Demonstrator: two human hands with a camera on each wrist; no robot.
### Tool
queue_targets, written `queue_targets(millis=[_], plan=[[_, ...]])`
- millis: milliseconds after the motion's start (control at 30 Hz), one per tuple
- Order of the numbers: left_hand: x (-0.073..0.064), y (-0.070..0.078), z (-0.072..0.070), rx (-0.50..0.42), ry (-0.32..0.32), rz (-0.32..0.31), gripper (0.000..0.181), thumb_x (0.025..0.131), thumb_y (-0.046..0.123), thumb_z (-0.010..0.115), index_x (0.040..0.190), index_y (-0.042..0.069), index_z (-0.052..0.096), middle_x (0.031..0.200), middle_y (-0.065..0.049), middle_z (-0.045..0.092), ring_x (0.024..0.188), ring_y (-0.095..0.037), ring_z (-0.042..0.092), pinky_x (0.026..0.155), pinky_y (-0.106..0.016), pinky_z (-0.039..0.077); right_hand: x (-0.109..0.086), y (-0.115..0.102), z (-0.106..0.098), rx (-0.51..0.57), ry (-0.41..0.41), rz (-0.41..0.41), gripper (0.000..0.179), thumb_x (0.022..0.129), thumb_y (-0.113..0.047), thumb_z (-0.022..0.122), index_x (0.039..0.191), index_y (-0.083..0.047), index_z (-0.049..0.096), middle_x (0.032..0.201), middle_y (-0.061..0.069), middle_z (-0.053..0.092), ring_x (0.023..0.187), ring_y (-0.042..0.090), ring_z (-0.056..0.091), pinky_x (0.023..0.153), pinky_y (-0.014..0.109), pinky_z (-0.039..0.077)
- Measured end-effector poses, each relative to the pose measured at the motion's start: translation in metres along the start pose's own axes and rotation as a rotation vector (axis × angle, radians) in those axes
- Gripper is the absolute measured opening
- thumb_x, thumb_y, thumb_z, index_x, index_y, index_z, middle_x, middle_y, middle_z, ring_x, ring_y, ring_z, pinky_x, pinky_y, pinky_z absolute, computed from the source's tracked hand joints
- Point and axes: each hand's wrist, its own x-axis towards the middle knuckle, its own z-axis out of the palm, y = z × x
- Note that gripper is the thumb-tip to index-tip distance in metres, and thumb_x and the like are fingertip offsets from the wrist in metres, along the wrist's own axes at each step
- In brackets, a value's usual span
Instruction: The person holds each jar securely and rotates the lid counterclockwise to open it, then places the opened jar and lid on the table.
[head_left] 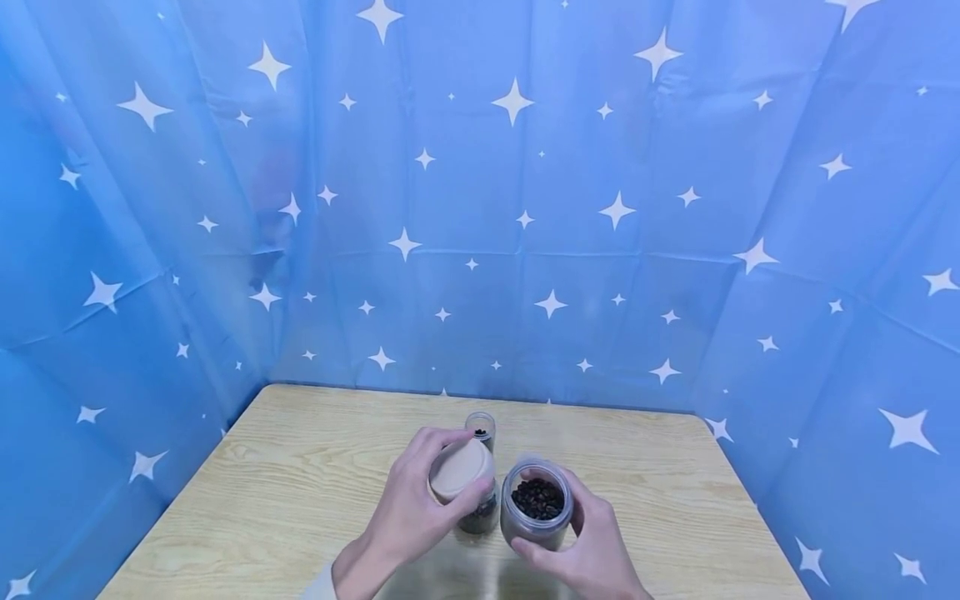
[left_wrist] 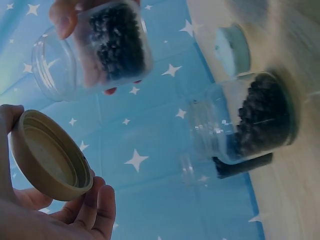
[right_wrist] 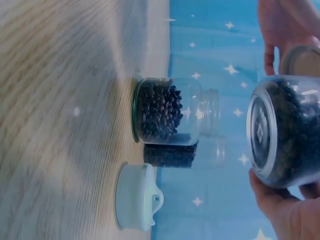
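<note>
My left hand (head_left: 405, 508) holds a round tan lid (head_left: 461, 468) by its rim, fingers on one side and thumb on the other. The lid's hollow underside shows in the left wrist view. My right hand (head_left: 596, 542) grips a clear glass jar (right_wrist: 287, 132) round its side. Dark coffee beans (head_left: 537, 498) fill part of this jar, and its mouth is uncovered. In the head view the lid is just left of the held jar, apart from it. Below the lid, partly hidden by my left hand, a second glass jar (right_wrist: 160, 110) of dark beans stands lidless on the table.
Behind the second jar stands a narrower glass jar (head_left: 482, 427) with dark contents. A pale green lid (right_wrist: 135, 197) with a loop on top lies on the wood-grain table (head_left: 337, 450) near them. A blue star-patterned curtain (head_left: 465, 208) hangs behind the table and along its sides.
</note>
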Motion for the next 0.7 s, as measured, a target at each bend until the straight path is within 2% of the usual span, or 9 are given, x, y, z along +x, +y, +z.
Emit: queue_targets(millis=[167, 333, 467, 600, 700], plan=[[-0.013, -0.008, 0.001, 0.039, -0.03, 0.039, 0.056, 0.093, 0.042, 0.098, 0.142, 0.026, 0.075, 0.13, 0.008, 0.075, 0.109, -0.006, 0.067, 0.083, -0.023, 0.056, 0.0, -0.001, -0.003, -0.012, 0.003, -0.015, 0.088, 0.08, -0.016, 0.109, 0.157, -0.027, 0.068, 0.145, 0.002, 0.082, 0.129, 0.011, 0.079, 0.109, 0.023, 0.063], [-0.026, -0.013, 0.004, 0.058, -0.103, 0.072, 0.059, 0.093, 0.048, 0.098, 0.141, 0.022, 0.074, 0.134, 0.011, 0.072, 0.112, -0.004, 0.065, 0.082, -0.021, 0.056, -0.002, 0.0, -0.006, -0.019, 0.011, 0.009, 0.087, 0.08, -0.016, 0.109, 0.156, -0.029, 0.069, 0.144, 0.006, 0.082, 0.129, 0.009, 0.078, 0.109, 0.021, 0.062], [-0.035, -0.016, 0.006, 0.078, -0.197, 0.083, 0.058, 0.094, 0.053, 0.096, 0.142, 0.029, 0.072, 0.136, 0.014, 0.069, 0.115, -0.003, 0.063, 0.086, -0.022, 0.056, -0.003, 0.002, -0.008, -0.025, 0.003, 0.019, 0.087, 0.08, -0.015, 0.108, 0.157, -0.028, 0.068, 0.145, 0.007, 0.081, 0.129, 0.01, 0.078, 0.11, 0.022, 0.062], [-0.042, -0.02, 0.009, 0.074, -0.322, 0.064, 0.055, 0.096, 0.057, 0.093, 0.139, 0.036, 0.069, 0.135, 0.014, 0.066, 0.117, -0.004, 0.059, 0.085, -0.021, 0.054, -0.004, 0.003, -0.009, -0.037, -0.005, 0.061, 0.088, 0.08, -0.018, 0.109, 0.157, -0.031, 0.067, 0.146, -0.003, 0.08, 0.13, 0.009, 0.077, 0.111, 0.023, 0.062], [-0.045, -0.022, 0.01, 0.061, -0.412, 0.044, 0.055, 0.097, 0.061, 0.092, 0.14, 0.036, 0.068, 0.137, 0.013, 0.065, 0.118, -0.004, 0.059, 0.086, -0.021, 0.057, -0.005, 0.004, -0.01, -0.041, -0.007, 0.093, 0.089, 0.08, -0.02, 0.109, 0.156, -0.032, 0.066, 0.146, -0.008, 0.079, 0.13, 0.007, 0.076, 0.111, 0.023, 0.062]])
